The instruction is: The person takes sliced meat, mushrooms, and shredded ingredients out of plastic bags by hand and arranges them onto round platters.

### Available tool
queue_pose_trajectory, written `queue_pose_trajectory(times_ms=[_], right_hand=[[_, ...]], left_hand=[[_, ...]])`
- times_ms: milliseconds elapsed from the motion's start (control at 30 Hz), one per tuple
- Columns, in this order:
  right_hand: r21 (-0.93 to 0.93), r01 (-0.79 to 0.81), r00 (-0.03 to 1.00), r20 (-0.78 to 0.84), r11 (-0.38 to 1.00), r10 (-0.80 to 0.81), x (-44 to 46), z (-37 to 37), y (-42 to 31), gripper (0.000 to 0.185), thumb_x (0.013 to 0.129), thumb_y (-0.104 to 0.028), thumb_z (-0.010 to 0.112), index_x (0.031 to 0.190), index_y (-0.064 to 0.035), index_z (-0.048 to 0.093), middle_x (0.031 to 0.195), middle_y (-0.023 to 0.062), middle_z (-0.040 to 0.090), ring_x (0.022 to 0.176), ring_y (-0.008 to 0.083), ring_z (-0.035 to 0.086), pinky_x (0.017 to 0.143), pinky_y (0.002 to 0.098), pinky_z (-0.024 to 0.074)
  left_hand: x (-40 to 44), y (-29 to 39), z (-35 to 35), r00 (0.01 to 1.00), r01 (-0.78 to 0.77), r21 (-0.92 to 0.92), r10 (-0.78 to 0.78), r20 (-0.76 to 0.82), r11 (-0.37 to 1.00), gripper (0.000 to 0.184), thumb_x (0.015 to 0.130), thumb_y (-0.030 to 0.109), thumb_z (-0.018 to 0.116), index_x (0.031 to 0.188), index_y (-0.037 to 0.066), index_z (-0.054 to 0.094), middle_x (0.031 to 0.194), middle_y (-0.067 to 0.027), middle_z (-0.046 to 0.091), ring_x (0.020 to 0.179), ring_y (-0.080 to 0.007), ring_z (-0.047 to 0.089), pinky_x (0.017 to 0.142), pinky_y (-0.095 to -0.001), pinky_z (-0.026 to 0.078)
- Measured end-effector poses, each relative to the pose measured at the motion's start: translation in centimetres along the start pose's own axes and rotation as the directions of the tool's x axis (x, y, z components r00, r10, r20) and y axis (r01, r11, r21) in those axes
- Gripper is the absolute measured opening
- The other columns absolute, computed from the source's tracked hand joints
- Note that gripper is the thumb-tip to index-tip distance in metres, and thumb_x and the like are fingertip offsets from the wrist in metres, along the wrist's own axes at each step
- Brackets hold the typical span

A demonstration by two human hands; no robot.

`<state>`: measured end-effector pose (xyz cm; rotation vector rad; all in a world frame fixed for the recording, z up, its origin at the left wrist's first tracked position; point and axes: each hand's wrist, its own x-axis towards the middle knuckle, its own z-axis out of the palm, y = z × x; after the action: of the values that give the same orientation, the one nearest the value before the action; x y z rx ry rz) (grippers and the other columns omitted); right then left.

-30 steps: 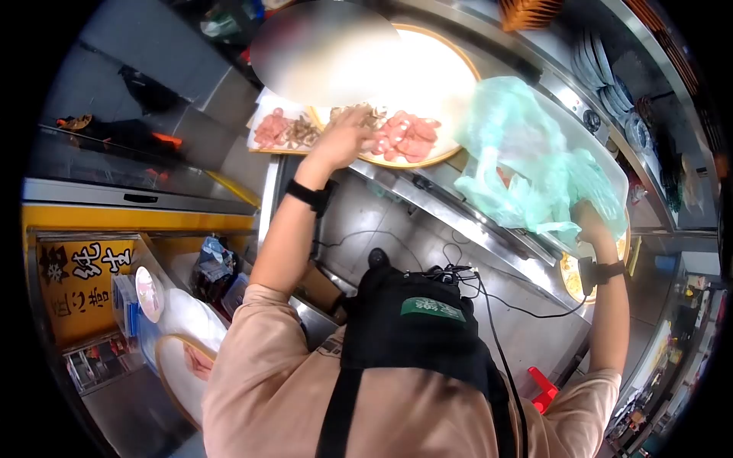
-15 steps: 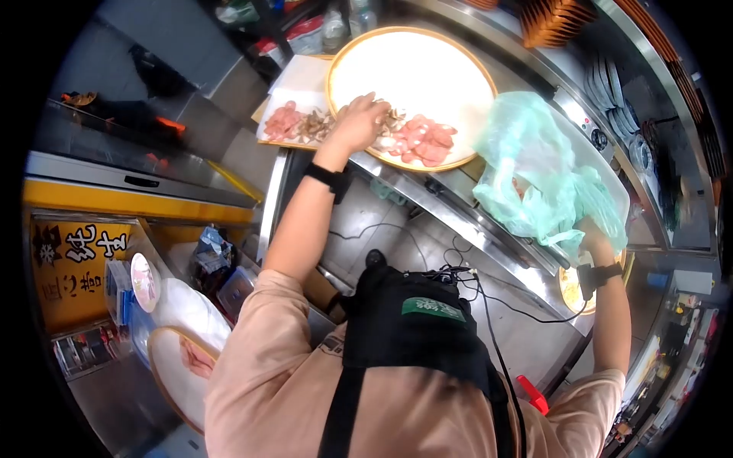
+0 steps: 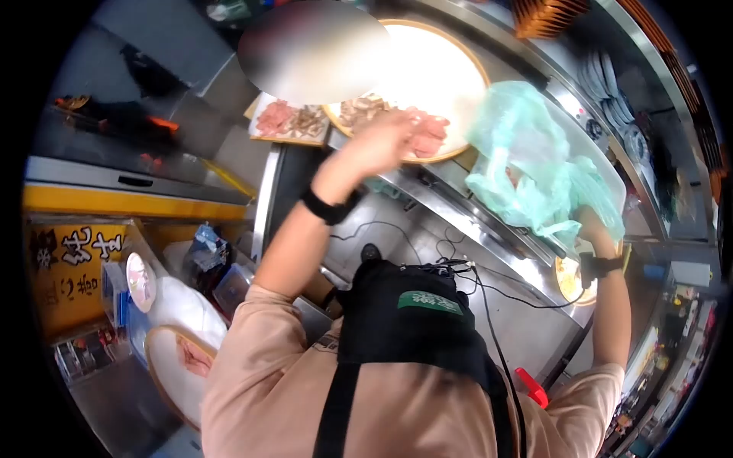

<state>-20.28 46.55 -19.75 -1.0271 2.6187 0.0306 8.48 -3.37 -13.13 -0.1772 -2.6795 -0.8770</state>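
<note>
My left hand [image 3: 376,146] is over the near edge of a large round tray [image 3: 447,57] with a tan rim. Its fingers, smeared by motion, are at the pink meat slices [image 3: 429,136]; whether they hold any I cannot tell. Sliced mushrooms [image 3: 359,111] lie on the tray to the left of that hand. At the right, my right hand [image 3: 595,227] is against the lower edge of a crumpled green plastic bag [image 3: 519,137]. The bag hides its fingers.
A smaller tray [image 3: 286,140] with pink slices and mushrooms sits left of the round one. Plates [image 3: 603,84] stand on the right-hand shelf. A bowl of yellow food [image 3: 569,280] is by my right wrist. Black cables [image 3: 489,328] hang before my apron. A blurred patch covers the upper left.
My left hand has moved right and slightly down, from the mushrooms to the meat slices. My right hand stays at the bag. The view has shifted slightly.
</note>
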Motion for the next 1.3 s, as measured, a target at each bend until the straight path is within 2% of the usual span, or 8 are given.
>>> queue_pose_trajectory(times_ms=[200,300,567,700,833,1000,1167,1300], right_hand=[[0.286,-0.144,0.985,-0.054,0.947,0.166,-8.5,-11.8,-9.5,0.034,0.076,-0.008,0.073,0.108,-0.0003,0.064,0.089,0.0106,0.068,0.078,0.0206,0.066,0.071,0.0317,0.0511],[0.394,-0.260,0.930,-0.145,0.881,0.339,-14.3,-15.1,-8.7,0.024,0.080,-0.011,0.071,0.099,0.0015,0.063,0.079,0.0059,0.059,0.067,0.0125,0.052,0.064,0.0288,0.0465],[0.423,-0.327,0.865,-0.226,0.845,0.448,-15.8,-6.0,0.2,0.075,0.082,-0.037,0.074,0.139,-0.0006,0.042,0.133,0.0282,0.050,0.126,0.0383,0.049,0.103,0.0408,0.0418],[0.439,-0.196,0.875,-0.326,0.877,0.358,-15.6,-6.1,2.1,0.082,0.080,-0.036,0.076,0.143,-0.0026,0.036,0.135,0.0307,0.046,0.127,0.0406,0.046,0.106,0.0422,0.0390],[0.720,-0.247,0.890,-0.097,0.648,0.446,-15.1,-6.1,2.5,0.082,0.083,-0.038,0.073,0.144,-0.0004,0.032,0.126,0.0256,0.054,0.113,0.0328,0.058,0.086,0.0385,0.0535],[0.951,-0.239,0.940,0.176,0.197,0.292,-12.5,-2.5,3.1,0.060,0.089,-0.020,0.059,0.140,-0.0009,0.035,0.114,0.0156,0.062,0.082,0.0209,0.068,0.057,0.0277,0.0595],[0.966,-0.178,0.949,0.118,0.185,0.293,-11.7,-2.3,2.8,0.059,0.080,-0.004,0.045,0.138,0.0027,0.035,0.104,0.0159,0.061,0.071,0.0203,0.067,0.052,0.0280,0.0588],[0.981,-0.127,0.957,0.082,0.145,0.279,-11.3,-1.9,3.6,0.061,0.078,-0.001,0.043,0.138,0.0046,0.035,0.103,0.0171,0.060,0.069,0.0204,0.066,0.048,0.0287,0.0581]], left_hand=[[3.6,9.2,2.9,0.967,-0.066,-0.368,0.151,0.207,0.927,0.081,0.082,0.034,0.074,0.140,-0.003,0.034,0.136,-0.0242,0.046,0.124,-0.0363,0.048,0.103,-0.0397,0.041],[5.9,10.5,5.2,0.956,0.044,-0.212,0.021,0.294,0.976,0.103,0.072,0.042,0.081,0.146,-0.001,0.024,0.142,-0.0288,0.038,0.131,-0.0398,0.042,0.106,-0.0421,0.039],[11.0,16.7,10.7,0.871,0.068,0.104,-0.110,0.478,0.992,0.094,0.071,0.029,0.081,0.148,0.015,0.028,0.120,-0.0230,0.055,0.108,-0.0415,0.057,0.091,-0.0458,0.049],[13.5,16.0,12.9,0.751,-0.064,0.171,-0.065,0.657,0.983,0.045,0.074,0.017,0.075,0.114,0.007,0.060,0.093,-0.0187,0.067,0.095,-0.0353,0.063,0.085,-0.0414,0.050],[16.4,16.3,11.3,0.731,0.184,-0.071,-0.088,0.676,0.980,0.030,0.081,0.019,0.068,0.108,0.006,0.065,0.100,-0.0140,0.069,0.093,-0.0269,0.064,0.087,-0.0368,0.050],[17.0,19.0,12.6,0.878,-0.139,0.012,0.117,0.465,0.990,0.067,0.090,0.042,0.064,0.139,0.001,0.042,0.133,-0.0248,0.051,0.118,-0.0316,0.056,0.098,-0.0357,0.046],[15.4,11.7,6.0,0.958,0.282,0.047,-0.278,-0.074,0.958,0.060,0.093,0.037,0.061,0.127,-0.011,0.047,0.105,-0.0244,0.066,0.098,-0.0311,0.067,0.081,-0.0352,0.054],[9.9,10.3,7.6,0.690,0.724,-0.126,-0.714,0.120,0.678,0.065,0.092,0.045,0.061,0.119,-0.013,0.053,0.085,-0.0182,0.064,0.076,-0.0196,0.065,0.066,-0.0279,0.055]])
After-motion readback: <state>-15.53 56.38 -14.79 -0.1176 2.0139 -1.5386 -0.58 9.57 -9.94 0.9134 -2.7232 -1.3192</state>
